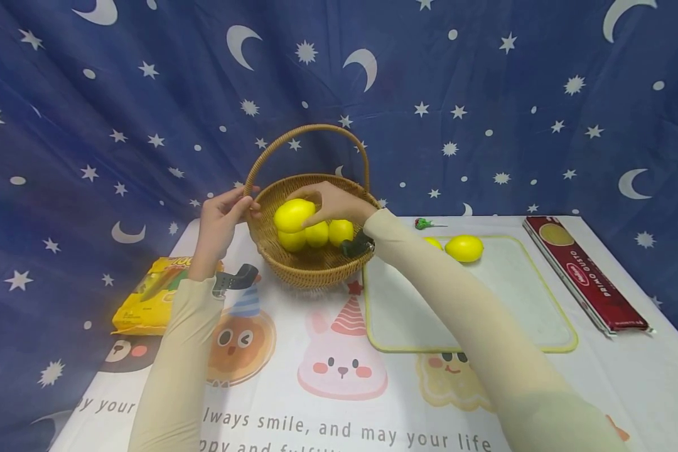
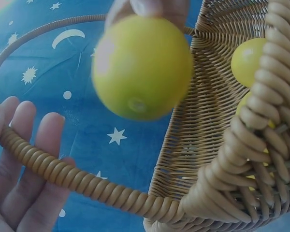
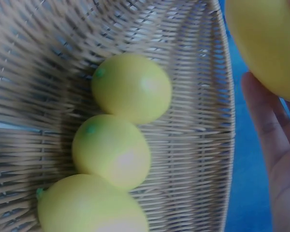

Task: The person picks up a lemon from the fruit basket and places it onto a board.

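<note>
A wicker basket (image 1: pixel 305 273) with a tall hoop handle (image 1: pixel 316 127) stands at the back of the table. My left hand (image 1: pixel 221 216) holds the handle near its left base; in the left wrist view its fingers (image 2: pixel 47 137) lie behind the wrapped handle with the thumb in front. Above the basket, my right hand (image 1: pixel 330 202) grips a lemon (image 1: pixel 294 215) between thumb and fingers. Inside the basket, 3 more lemons (image 3: pixel 111 152) lie in a row, seen from above in the right wrist view.
Right of the basket, two lemons (image 1: pixel 464 248) lie on a white cutting board (image 1: pixel 474 307) with a yellow edge, one partly behind my right sleeve. A small red and green item (image 1: pixel 424 223) lies behind it. A red spaghetti pack (image 1: pixel 587 276) is far right, a yellow packet (image 1: pixel 152 301) left.
</note>
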Motion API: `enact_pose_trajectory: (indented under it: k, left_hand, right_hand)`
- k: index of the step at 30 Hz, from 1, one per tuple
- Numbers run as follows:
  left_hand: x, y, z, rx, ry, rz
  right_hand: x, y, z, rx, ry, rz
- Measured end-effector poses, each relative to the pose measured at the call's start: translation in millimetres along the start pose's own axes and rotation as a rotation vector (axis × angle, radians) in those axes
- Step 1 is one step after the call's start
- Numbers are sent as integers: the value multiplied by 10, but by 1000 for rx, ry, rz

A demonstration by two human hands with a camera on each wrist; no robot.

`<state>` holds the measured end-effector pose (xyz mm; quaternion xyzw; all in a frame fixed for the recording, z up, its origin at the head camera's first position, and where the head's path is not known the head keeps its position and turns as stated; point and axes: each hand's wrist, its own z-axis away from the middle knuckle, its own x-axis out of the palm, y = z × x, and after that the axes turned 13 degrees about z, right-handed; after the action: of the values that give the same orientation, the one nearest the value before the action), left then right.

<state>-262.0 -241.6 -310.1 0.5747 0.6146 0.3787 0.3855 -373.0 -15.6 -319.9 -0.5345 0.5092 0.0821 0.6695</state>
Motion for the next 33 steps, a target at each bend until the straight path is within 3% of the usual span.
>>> enact_pose_trajectory:
  k: [8,13,18,27,33]
  left_hand:
    - [-7,-20,-1,-14,2,-18]
    - [-18,-39,-10,-16,2,-21]
    - [-21,-43,-13,-18,6,-19]
    - [-18,-49,0,-6,7,10]
    - [-19,-34,13,0,13,18]
  right_hand:
    - [-133,-168,166,-22,86,-41]
    - [-238,-259,347,-70,150,-2]
    - [-332,-309,587,-97,199,3]
    - [-456,-339,1108,-149,275,-134]
    - [-556,-228,1481,-118,320,-76]
